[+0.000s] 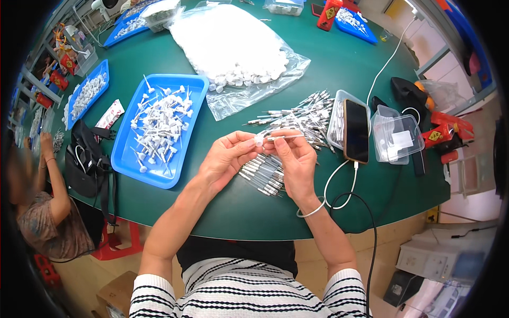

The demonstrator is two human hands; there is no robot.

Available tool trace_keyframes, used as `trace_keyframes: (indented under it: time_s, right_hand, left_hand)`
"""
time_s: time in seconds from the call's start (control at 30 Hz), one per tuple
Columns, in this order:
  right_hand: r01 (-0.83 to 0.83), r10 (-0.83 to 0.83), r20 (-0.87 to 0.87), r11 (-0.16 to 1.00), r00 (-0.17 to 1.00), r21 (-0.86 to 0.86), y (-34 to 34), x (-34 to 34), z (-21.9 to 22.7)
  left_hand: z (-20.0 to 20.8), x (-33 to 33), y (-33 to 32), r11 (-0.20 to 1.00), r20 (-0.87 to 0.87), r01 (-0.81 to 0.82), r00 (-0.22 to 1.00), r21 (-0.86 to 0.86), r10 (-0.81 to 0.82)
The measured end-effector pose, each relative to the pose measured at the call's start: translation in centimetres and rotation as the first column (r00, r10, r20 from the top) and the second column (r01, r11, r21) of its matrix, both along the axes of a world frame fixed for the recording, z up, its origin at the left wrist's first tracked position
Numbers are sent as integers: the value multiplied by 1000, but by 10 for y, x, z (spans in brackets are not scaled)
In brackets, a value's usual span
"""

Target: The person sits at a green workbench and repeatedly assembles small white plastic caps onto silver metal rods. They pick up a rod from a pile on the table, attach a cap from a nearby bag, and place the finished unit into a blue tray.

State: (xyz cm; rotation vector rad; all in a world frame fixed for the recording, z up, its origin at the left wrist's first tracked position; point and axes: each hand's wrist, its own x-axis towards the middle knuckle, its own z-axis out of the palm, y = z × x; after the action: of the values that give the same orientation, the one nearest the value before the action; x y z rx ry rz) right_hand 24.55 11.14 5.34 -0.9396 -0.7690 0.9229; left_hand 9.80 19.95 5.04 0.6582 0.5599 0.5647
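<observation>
Left hand (225,159): I see its fingertips pinching a small white cap (259,140).
Right hand (298,165): closed on a slim rod (289,137), long axis running roughly left to right.
Cap to rod: just left of the rod's left end, nearer the left hand — I can't tell if they touch.
Green bench (238,220): loose rods (313,119) beyond the right hand; blue tray (203,87) leftward.
Room: co-worker (50,222) seated at left.

Fisheye hd cam, facing dn.
</observation>
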Motion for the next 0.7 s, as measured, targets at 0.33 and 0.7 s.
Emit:
trace_keyframes:
  time_s: [0.33, 0.7]
  right_hand:
    - [131, -164, 301, 983, 939, 127, -3, 6, 2]
    - [141, -176, 346, 982, 922, 122, -3, 8, -1]
  left_hand:
    - [3, 4, -3, 994, 67, -7, 998, -112, 14]
    - [3, 6, -5, 994, 57, 10, 998, -113, -3]
